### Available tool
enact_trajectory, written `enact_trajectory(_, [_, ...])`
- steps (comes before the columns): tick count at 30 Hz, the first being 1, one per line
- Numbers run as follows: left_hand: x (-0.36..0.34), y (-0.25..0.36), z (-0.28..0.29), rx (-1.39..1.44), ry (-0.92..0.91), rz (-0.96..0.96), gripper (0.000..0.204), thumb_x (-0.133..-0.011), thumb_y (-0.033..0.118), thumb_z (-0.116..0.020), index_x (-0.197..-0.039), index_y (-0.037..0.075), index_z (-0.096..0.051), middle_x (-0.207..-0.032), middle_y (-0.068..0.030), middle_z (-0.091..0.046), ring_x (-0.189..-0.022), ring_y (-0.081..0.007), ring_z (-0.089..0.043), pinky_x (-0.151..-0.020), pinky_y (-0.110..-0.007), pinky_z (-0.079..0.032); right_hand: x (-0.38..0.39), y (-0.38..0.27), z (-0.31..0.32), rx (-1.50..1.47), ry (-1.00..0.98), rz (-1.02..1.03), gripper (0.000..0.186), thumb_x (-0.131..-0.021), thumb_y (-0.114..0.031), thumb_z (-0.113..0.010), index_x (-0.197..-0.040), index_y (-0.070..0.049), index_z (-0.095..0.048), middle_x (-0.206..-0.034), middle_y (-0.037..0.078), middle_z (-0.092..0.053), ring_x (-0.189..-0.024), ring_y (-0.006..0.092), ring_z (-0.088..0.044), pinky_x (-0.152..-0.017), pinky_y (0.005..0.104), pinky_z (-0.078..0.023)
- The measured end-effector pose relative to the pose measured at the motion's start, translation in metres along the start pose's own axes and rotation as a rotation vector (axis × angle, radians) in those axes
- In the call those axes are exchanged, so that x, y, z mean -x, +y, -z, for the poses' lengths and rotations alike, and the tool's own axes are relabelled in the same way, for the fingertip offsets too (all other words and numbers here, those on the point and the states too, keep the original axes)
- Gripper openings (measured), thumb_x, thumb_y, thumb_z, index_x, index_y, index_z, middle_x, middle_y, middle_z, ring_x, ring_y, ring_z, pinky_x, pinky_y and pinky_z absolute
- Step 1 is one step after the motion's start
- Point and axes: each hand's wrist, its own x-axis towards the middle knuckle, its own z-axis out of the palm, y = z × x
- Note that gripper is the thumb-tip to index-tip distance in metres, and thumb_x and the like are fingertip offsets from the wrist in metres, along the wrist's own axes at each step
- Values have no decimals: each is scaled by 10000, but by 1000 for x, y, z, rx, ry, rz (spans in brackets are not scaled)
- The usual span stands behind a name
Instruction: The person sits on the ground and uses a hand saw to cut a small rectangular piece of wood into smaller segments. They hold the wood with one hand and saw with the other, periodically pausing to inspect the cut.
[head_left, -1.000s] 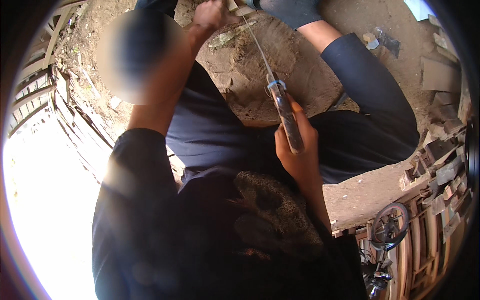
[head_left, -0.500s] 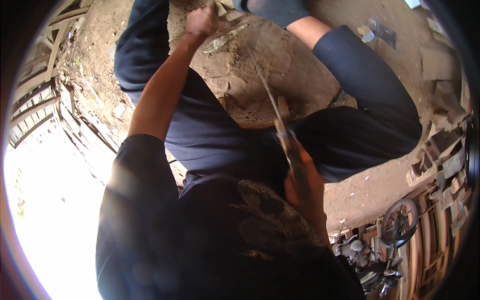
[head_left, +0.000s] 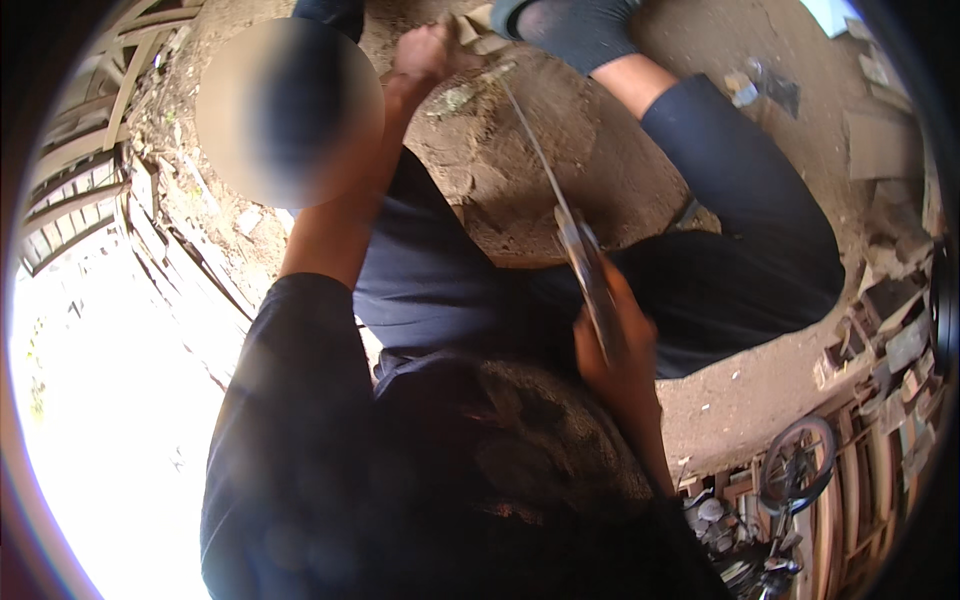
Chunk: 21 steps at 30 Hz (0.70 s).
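Fingers of the right hand [head_left: 620, 345] wrap tight around the dark, rough-looking handle of a long knife [head_left: 560, 215], its thin blade running up and away toward a pale, greenish stick [head_left: 470, 92] that lies on the dirt ground [head_left: 520, 190]. The left hand [head_left: 425, 58] is closed in a fist over the near end of that stick — pinning it down, it seems, so the blade tip can work along it without the piece rolling. The blade meets the stick just beside the left hand, at a shallow slant, which suits shaving or trimming more than chopping.

Ground here is dry, packed earth, lumpy and cracked, with chips and scraps scattered on it. A foot in a grey sock [head_left: 575, 25] is planted just beyond the stick, the leg in dark cloth bent beside it. At lower right stands a bicycle wheel [head_left: 795, 465] among weathered wooden slats [head_left: 880, 470] — thin, grey and splintery.
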Motion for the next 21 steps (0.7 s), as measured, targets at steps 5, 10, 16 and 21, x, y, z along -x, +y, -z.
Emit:
enact_trajectory(5, [4,28,32,28,-111,72,781,-623,658,-761,-1067,50,-551,-863,-173,-701,-825,-334,-694,-732,-408,-554,7,-14,-16,-15,-9,-29,590,-789,-2,-563,-1367,1,-440,-1039,246,-633,-804,366,-683,-705,429,-533])
enact_trajectory(10, [2,17,16,-13,-99,65,829,-607,707,-740,-1067,41,-564,-875,-157,-704,-855,-306,-697,-748,-388,-556,8,3,-6,39,59,144,586,-807,10,-512,-1386,11,-416,-1121,253,-620,-848,362,-687,-737,387,-536])
enact_trajectory(16, [3,1,-13,163,128,-53,509,-772,428,-703,-1021,31,-505,-708,-185,-656,-643,-399,-648,-548,-489,-503,-17,-20,-18,3,-51,-116,585,-816,16,-480,-1396,-2,-407,-1253,237,-576,-1026,363,-646,-834,395,-521])
enact_trajectory(21, [4,28,20,141,117,-47,589,-741,450,-720,-1051,-3,-508,-722,-193,-663,-649,-378,-659,-558,-477,-513,30,6,-15,118,44,71,574,-829,4,-482,-1397,-4,-405,-1214,240,-595,-997,363,-655,-818,390,-524])
